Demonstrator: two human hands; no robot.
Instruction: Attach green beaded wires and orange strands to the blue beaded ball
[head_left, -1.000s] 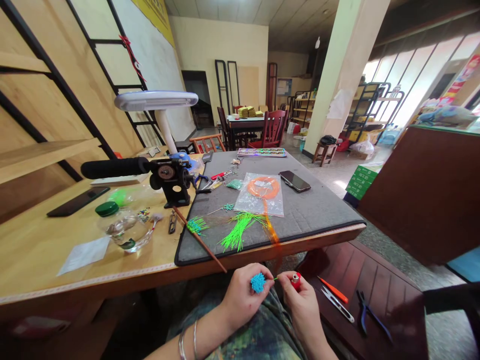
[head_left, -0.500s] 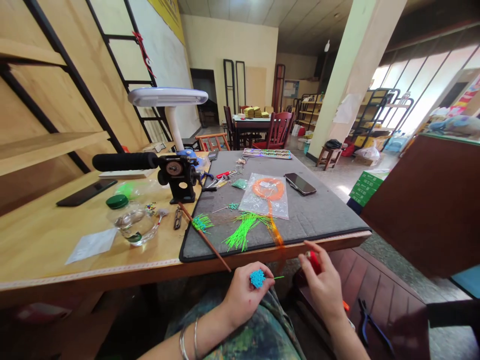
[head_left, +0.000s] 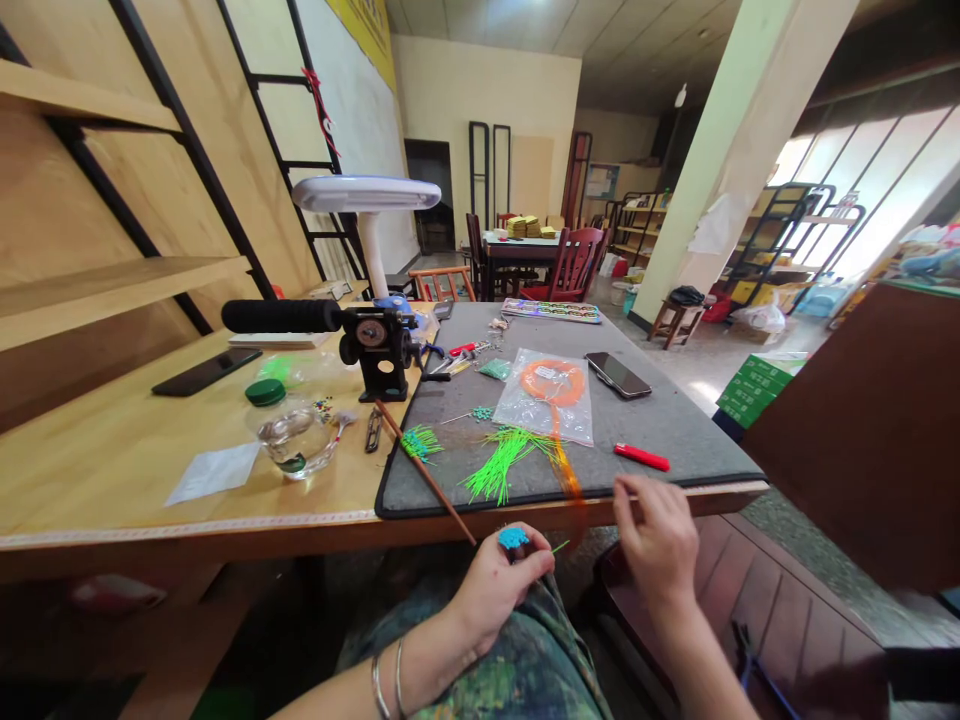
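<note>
My left hand (head_left: pixel 495 585) rests over my lap, fingers pinched on a small blue bead cluster (head_left: pixel 514 538) with a green wire end sticking out to the right. My right hand (head_left: pixel 660 535) hovers at the table's front edge with fingers spread and nothing in it. A red lighter (head_left: pixel 641 457) lies on the grey mat (head_left: pixel 675 420) just beyond that hand. Green wire strands (head_left: pixel 499 460) and an orange cord in a clear bag (head_left: pixel 551 392) lie on the mat.
A thin wooden stick (head_left: pixel 424 470) overhangs the table edge near my left hand. A phone (head_left: pixel 619 374), a desk lamp (head_left: pixel 367 195), a black winding tool (head_left: pixel 375 345), a glass jar (head_left: pixel 296 445) and a green lid (head_left: pixel 264 392) sit on the wooden table. A dark bench (head_left: pixel 750 600) stands at the right.
My right hand carried the red lighter up from my lap and let it go on the grey mat; it is now empty. My left hand kept the bead cluster.
</note>
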